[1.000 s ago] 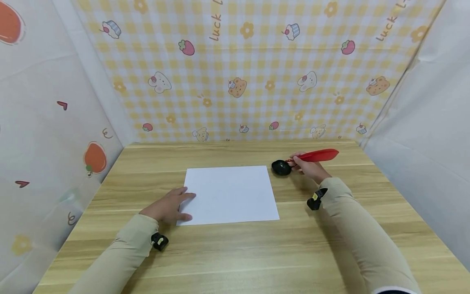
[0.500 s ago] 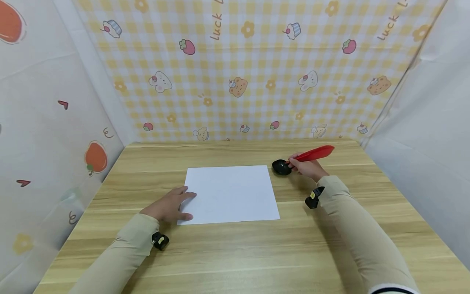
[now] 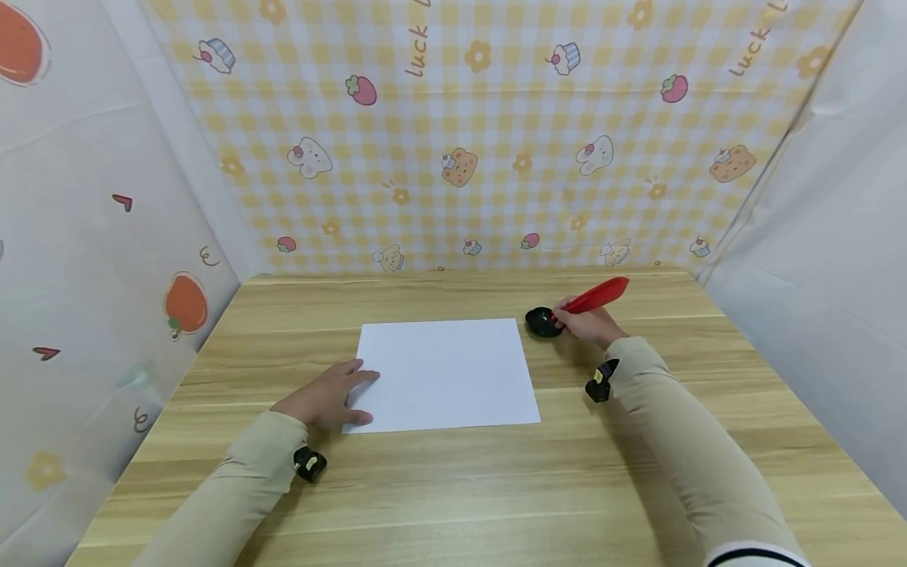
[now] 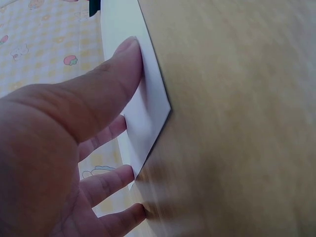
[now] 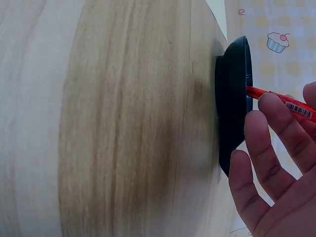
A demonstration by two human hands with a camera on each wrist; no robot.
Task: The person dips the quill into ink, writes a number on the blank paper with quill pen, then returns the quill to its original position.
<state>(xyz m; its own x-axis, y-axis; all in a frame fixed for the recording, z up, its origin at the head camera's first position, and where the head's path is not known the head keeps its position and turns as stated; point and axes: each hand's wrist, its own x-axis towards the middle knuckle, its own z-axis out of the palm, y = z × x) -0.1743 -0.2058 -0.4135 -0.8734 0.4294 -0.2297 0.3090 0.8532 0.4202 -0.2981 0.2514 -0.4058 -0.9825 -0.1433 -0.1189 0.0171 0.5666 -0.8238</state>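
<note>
A sheet of white paper [image 3: 446,378] lies flat on the wooden table. My left hand [image 3: 322,400] rests on its left edge with fingers spread; in the left wrist view the thumb [image 4: 126,64] lies over the paper near a corner. Right of the sheet sits a small black dish [image 3: 537,321] with a pointed lip. Between thumb and fingertips my right hand [image 3: 591,325] pinches a red feather-shaped pen [image 3: 598,294], its broad end slanting up to the right. The right wrist view shows the red shaft [image 5: 276,96], with a barcode sticker, reaching down inside the dish's rim.
A wood-grain table [image 3: 453,496] spreads around both arms. Behind it hangs a yellow checked cloth [image 3: 496,118] with cartoon prints, and pale cloths [image 3: 815,276] close off the sides. Each wrist wears a small black camera [image 3: 601,381].
My right hand has shifted slightly left, bringing the pen's tip further into the dish, and the pen now tilts up more steeply. My left hand and the paper stay put.
</note>
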